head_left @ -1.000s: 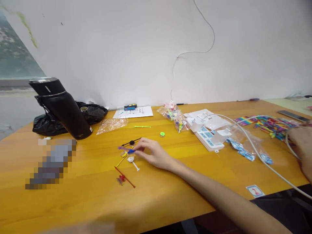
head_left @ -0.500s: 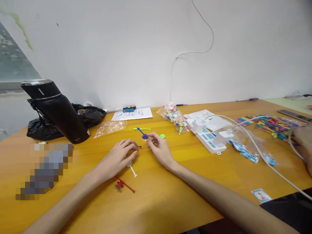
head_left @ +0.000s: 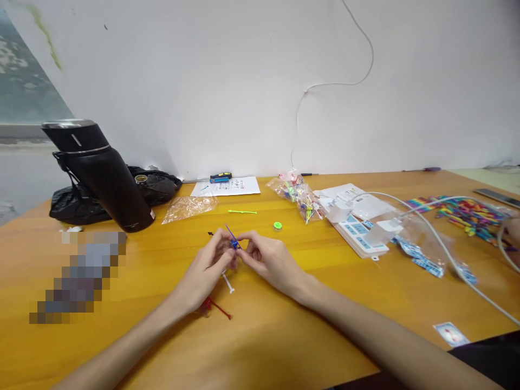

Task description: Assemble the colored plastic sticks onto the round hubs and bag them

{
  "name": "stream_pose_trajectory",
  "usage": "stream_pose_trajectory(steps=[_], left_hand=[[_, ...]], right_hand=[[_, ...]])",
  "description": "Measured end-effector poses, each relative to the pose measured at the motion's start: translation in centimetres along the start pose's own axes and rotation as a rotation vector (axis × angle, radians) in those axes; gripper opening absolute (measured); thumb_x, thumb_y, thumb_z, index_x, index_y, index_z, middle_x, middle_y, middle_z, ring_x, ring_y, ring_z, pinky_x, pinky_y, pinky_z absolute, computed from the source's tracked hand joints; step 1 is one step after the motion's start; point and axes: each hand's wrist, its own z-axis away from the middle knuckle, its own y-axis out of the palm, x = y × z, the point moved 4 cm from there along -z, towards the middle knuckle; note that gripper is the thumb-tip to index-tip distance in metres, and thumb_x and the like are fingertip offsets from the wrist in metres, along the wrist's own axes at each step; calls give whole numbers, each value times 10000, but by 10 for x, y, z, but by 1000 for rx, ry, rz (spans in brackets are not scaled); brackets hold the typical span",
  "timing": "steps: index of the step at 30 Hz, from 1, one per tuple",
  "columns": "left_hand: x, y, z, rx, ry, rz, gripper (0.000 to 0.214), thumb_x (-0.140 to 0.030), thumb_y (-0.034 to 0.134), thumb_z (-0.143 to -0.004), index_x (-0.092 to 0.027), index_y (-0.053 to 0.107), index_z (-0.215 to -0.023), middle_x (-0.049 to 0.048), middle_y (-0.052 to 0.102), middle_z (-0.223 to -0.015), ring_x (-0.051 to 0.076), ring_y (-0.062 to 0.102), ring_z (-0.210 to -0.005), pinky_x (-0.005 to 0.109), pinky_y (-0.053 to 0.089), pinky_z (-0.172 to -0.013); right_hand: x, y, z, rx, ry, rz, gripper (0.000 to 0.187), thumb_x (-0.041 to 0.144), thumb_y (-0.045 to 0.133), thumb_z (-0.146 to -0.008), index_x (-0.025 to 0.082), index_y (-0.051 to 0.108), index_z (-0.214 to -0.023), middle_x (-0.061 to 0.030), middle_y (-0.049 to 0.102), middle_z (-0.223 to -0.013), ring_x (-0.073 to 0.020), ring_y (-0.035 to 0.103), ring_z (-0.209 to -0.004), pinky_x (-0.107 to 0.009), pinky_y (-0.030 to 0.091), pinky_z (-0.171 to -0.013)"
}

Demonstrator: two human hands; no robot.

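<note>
Between the fingertips of both hands is a small blue plastic toy piece (head_left: 234, 244) with a thin stick pointing up and away. My left hand (head_left: 209, 268) pinches it from the left, its fingers curled. From the other side my right hand (head_left: 270, 261) grips it with thumb and forefinger. A black arrow tip (head_left: 210, 234) pokes out beyond my left hand; the rest is hidden. Under that hand, a white plastic stick piece (head_left: 228, 283) and a red stick piece (head_left: 219, 308) lie partly covered. Farther off are a bright green disc (head_left: 277, 226) and a yellow-green stick (head_left: 242, 212).
A black bottle (head_left: 103, 179) stands at left by a black bag (head_left: 160, 190). Screwdrivers (head_left: 220, 178) lie on paper near a clear wrapper (head_left: 190, 208). Bagged toy parts (head_left: 298, 197), a power strip (head_left: 357, 238) and colourful pens (head_left: 459, 214) are rightward, beside another person's hand (head_left: 512, 235).
Both hands have come together, and the blue piece has moved nearer to me. My left hand now holds it too. The other person's hand has shifted toward the right edge.
</note>
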Motion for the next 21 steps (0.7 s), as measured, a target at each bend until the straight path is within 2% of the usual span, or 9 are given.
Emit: stream_pose_trajectory(steps=[3,7,10,15,21], left_hand=[[-1,0,2,-19,-1,-55,202,-414,420,-1047,-232,501,-1015,-10,561,-813,170,531,-764,303,422,-746],[-3,6,6,-39,-33,-157,261,-481,481,-1020,-228,520,-1074,-1,596,-873,179,531,-792,303,411,-746],[-2,10,9,-66,-58,-181,296,-495,511,-1007,-232,514,-1141,-1,606,-877,181,538,-787,305,421,-753],[-1,9,10,-108,-53,-86,265,-480,425,-1042,-243,523,-1108,29,654,-1009,205,582,-942,330,449,-888],[-2,7,12,-75,-106,-111,325,-506,405,-1034,-296,557,-1230,57,644,-1289,271,550,-1242,408,449,-1048]], right_hand=[[2,-1,0,4,-50,90,195,302,549,-1026,181,579,-1177,-14,672,-847,-144,627,-721,-247,477,-682],[8,-3,0,-25,-133,178,100,217,524,-1010,175,575,-1086,-64,682,-956,-190,655,-868,-296,503,-760],[10,-2,1,-22,-130,183,85,201,520,-1000,183,559,-1074,-86,691,-1013,-211,666,-928,-323,518,-793],[6,1,0,-29,-37,120,93,226,490,-1026,193,551,-1088,-57,703,-940,-179,682,-813,-300,532,-739],[7,2,-1,-8,-67,24,251,265,587,-1011,206,525,-1247,-51,704,-1001,-180,701,-916,-315,568,-834]])
